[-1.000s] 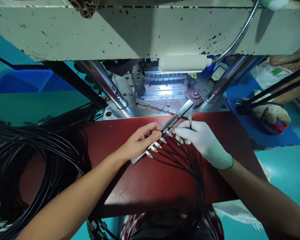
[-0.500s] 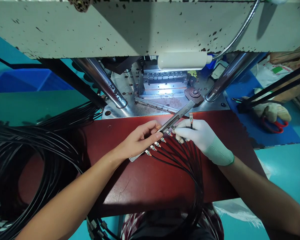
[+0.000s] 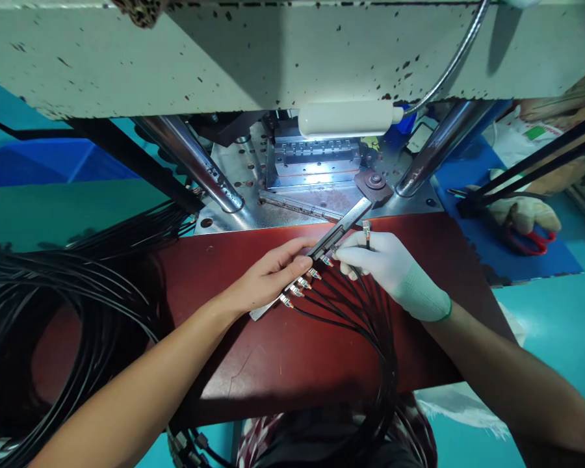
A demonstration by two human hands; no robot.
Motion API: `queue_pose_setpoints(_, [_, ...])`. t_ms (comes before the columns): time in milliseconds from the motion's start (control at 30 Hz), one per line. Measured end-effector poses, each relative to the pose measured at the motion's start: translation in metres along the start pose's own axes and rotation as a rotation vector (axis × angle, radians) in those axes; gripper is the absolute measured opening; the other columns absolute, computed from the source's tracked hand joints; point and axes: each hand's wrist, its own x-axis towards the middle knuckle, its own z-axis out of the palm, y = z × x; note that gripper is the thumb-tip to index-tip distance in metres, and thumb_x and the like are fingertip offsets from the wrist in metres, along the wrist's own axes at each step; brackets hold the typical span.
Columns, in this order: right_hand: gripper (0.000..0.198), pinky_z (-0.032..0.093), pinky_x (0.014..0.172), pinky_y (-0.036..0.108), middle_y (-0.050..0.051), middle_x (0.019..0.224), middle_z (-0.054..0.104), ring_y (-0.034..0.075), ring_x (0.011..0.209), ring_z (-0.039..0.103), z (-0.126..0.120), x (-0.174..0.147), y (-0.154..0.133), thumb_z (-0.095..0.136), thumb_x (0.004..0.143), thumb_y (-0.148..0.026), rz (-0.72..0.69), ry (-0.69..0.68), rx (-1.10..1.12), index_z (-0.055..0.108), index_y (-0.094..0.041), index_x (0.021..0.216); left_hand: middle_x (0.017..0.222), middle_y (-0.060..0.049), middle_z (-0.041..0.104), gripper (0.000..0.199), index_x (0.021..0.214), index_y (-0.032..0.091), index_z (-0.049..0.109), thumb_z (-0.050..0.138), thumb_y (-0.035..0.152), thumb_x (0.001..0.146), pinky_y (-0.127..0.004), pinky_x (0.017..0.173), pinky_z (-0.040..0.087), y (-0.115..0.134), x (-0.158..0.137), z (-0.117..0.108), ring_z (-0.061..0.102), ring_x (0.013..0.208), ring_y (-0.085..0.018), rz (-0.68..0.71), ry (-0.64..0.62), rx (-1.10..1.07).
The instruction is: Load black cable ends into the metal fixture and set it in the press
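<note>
My bare left hand (image 3: 283,270) is closed around a narrow metal bar (image 3: 344,227), which slants up to the right above the red-brown board. Several small metal connectors (image 3: 303,283) on black cable ends sit in a row along the bar's lower side. My right hand (image 3: 377,260), in a white glove with a green cuff, pinches a cable connector (image 3: 335,251) against the bar, its fingertips close to my left thumb. Another cable end (image 3: 367,231) sticks up between the gloved fingers. The black cables (image 3: 383,351) run down together toward my lap.
Behind the board (image 3: 258,364) stands a press with a lit metal mould (image 3: 316,159) between two steel posts. A second slotted bar (image 3: 299,207) lies on its plate. Coiled black cables (image 3: 92,286) fill the left side. Red-handled scissors (image 3: 536,242) and a glove lie at right.
The view has shifted slightly. My right fingers have the connector a little closer in against the bar; both hands otherwise keep their hold.
</note>
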Motion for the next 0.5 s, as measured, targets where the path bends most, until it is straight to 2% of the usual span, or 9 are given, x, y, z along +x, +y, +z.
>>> queue_pose_setpoints(67, [0.028,0.041,0.065,0.025,-0.001,0.058,0.060,0.011,0.061,0.055,-0.001,0.000,0.003,0.060,0.083,-0.023,-0.018,-0.004,0.009,0.059,-0.015,0.056,0.122,-0.007,0.064,0.042,0.133,0.019,0.054,0.054,0.036,0.094,-0.027,0.095,0.048,0.001,0.000,0.001,0.060,0.106,-0.017,0.084,-0.007,0.124])
queue_pose_setpoints(133, [0.027,0.040,0.063,0.025,-0.001,0.058,0.059,0.011,0.060,0.054,-0.002,0.000,0.006,0.060,0.083,-0.023,-0.026,-0.011,0.017,0.060,-0.015,0.057,0.137,-0.007,0.057,0.045,0.138,0.020,0.052,0.052,0.035,0.095,-0.031,0.108,0.039,0.002,0.001,0.002,0.052,0.123,-0.020,0.129,-0.032,0.221])
queue_pose_setpoints(233, [0.026,0.041,0.063,0.025,-0.001,0.059,0.060,0.011,0.061,0.055,-0.003,0.001,0.008,0.059,0.084,-0.024,-0.039,-0.031,0.010,0.060,-0.015,0.060,0.140,-0.006,0.054,0.045,0.139,0.021,0.051,0.051,0.034,0.096,-0.031,0.112,0.035,0.001,0.001,0.003,0.049,0.128,-0.019,0.144,-0.030,0.251])
queue_pose_setpoints(300, [0.028,0.041,0.065,0.025,-0.001,0.061,0.060,0.011,0.063,0.055,-0.003,0.000,0.007,0.058,0.086,-0.026,-0.058,-0.063,-0.029,0.060,-0.015,0.061,0.129,-0.007,0.062,0.046,0.139,0.021,0.051,0.053,0.036,0.095,-0.029,0.102,0.044,-0.001,0.001,0.003,0.057,0.115,-0.018,0.109,-0.001,0.207])
queue_pose_setpoints(367, [0.028,0.041,0.067,0.025,0.000,0.066,0.062,0.012,0.066,0.056,-0.004,0.000,0.005,0.057,0.088,-0.030,-0.089,-0.082,-0.098,0.062,-0.016,0.065,0.114,-0.006,0.067,0.048,0.138,0.021,0.052,0.054,0.039,0.094,-0.025,0.084,0.052,-0.003,0.000,0.001,0.062,0.092,-0.015,0.051,0.026,0.136])
queue_pose_setpoints(433, [0.023,0.042,0.071,0.026,0.001,0.075,0.066,0.013,0.072,0.058,-0.007,-0.001,0.003,0.059,0.087,-0.035,-0.107,-0.035,-0.194,0.067,-0.017,0.075,0.105,-0.005,0.068,0.049,0.138,0.021,0.052,0.055,0.041,0.093,-0.021,0.068,0.051,-0.004,0.000,-0.002,0.060,0.076,-0.011,0.011,0.041,0.064])
queue_pose_setpoints(500, [0.023,0.042,0.070,0.028,0.001,0.081,0.068,0.015,0.074,0.059,-0.011,-0.002,0.001,0.065,0.082,-0.041,-0.070,0.071,-0.283,0.070,-0.018,0.087,0.102,-0.005,0.068,0.049,0.138,0.022,0.053,0.057,0.041,0.092,-0.018,0.062,0.048,-0.005,0.000,-0.004,0.058,0.071,-0.010,-0.003,0.053,0.007])
